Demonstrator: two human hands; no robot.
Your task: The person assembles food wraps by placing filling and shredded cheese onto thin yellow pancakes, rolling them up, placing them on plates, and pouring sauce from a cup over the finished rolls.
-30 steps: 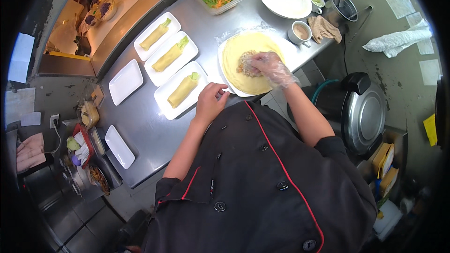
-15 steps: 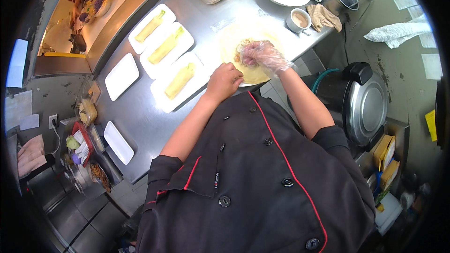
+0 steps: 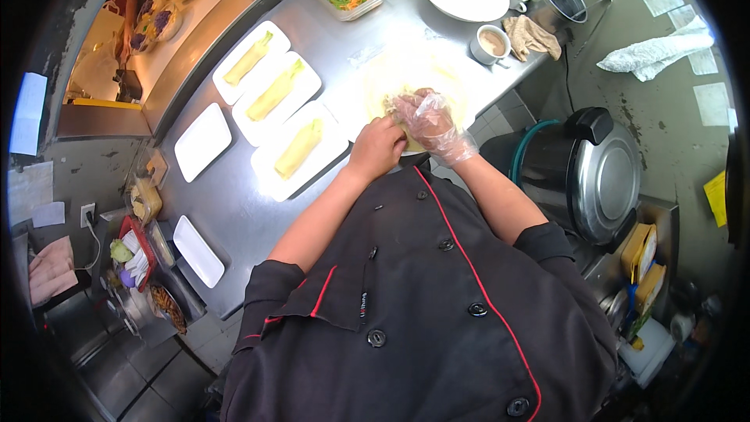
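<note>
Both hands on the wrapper (image 3: 414,78), pale round sheet on the steel counter (image 3: 234,211) dead ahead. Right hand (image 3: 428,121), gloved, fingers curled over the filling at its near edge. Left hand (image 3: 377,147), bare, half-closed, pinching the near edge, touching the right. Fold axis runs left-right.

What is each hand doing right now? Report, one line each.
Left hand: bare, fingers curled down on the near edge of the round wrap; grip cannot be told.
Right hand: in a clear glove, fingers bent over the filling; grip cannot be told.
</note>
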